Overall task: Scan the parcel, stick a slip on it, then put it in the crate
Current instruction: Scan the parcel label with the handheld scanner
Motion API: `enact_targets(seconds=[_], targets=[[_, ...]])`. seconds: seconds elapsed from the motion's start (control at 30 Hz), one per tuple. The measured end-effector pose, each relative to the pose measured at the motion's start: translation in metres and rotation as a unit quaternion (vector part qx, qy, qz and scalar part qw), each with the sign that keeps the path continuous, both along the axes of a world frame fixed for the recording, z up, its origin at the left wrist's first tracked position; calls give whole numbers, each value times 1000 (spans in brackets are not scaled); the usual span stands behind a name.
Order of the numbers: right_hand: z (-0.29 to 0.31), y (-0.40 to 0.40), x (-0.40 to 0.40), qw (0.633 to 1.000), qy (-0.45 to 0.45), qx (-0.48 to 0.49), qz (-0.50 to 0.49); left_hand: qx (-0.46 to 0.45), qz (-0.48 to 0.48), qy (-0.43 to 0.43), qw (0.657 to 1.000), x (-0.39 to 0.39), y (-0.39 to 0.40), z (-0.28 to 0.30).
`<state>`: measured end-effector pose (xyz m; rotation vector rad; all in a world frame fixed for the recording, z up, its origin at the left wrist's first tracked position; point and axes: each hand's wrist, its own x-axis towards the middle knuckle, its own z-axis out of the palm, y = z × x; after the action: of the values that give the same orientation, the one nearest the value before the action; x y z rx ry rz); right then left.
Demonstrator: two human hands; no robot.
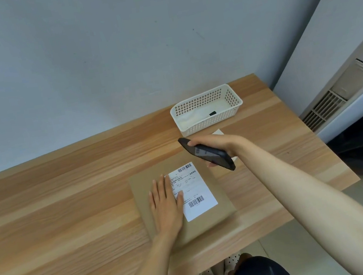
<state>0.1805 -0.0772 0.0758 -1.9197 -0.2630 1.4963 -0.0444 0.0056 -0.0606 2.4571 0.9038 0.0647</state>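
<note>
A flat brown parcel [219, 193] lies on the wooden table [66, 206] near its front edge. A white label with barcodes [195, 193] is on top of it. My left hand [165, 203] rests flat on the parcel's left part, fingers together, thumb on the label's edge. My right hand [220, 142] holds a dark handheld scanner [207, 154] just above the parcel's far right corner, its head pointing away to the left. The white perforated crate [207, 108] stands behind, at the table's far right.
A small dark object [212, 113] lies inside the crate. A bit of white paper [218, 132] shows between crate and right hand. A grey wall runs behind the table, a vent unit [329, 104] stands to the right. My knees are below the front edge.
</note>
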Motion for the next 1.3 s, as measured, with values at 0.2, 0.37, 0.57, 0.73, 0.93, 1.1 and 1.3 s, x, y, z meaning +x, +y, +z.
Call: enact_targets(seconds=[0.2,0.37,0.57,0.73,0.93,1.1,1.3], targets=[[21,15,-14,976,-119,-104,150,-1,-28,19,999,-5,6,6],[30,20,-28,930,-219,-168,243,1,-25,26,999,-9,9,8],[42,27,-37,886,-254,-234,309,-5,-24,31,999,-8,10,9],[50,36,-40,863,-281,-259,330,-9,-27,29,999,-7,10,9],[68,42,-40,843,-314,-270,343,-7,-26,36,999,-7,11,9],[77,46,-42,839,-304,-277,357,-5,-27,37,999,-7,11,6],[83,50,-42,841,-292,-272,364,-3,-26,39,999,-6,12,5]])
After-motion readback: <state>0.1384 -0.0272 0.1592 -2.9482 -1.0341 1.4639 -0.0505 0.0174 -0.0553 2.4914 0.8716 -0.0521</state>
